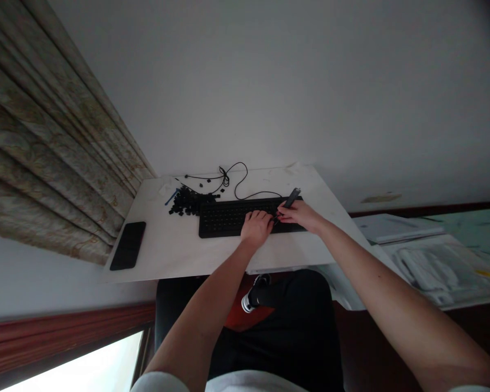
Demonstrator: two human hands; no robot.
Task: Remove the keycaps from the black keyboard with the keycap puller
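A black keyboard lies on the white table. My left hand rests on its middle, fingers laid over the keys and apart, holding nothing that I can see. Just to its right, my right hand is closed around a dark, pen-shaped tool. The tool slants, its upper end pointing up and right, its lower end down at the keys near my left fingers. Its tip is too small to make out. Left of the keyboard is a heap of loose black keycaps.
A black cable loops behind the keyboard on the white table. A blue strip lies by the keycaps. A dark phone lies at the left edge. Curtains hang left; plastic-wrapped items lie right.
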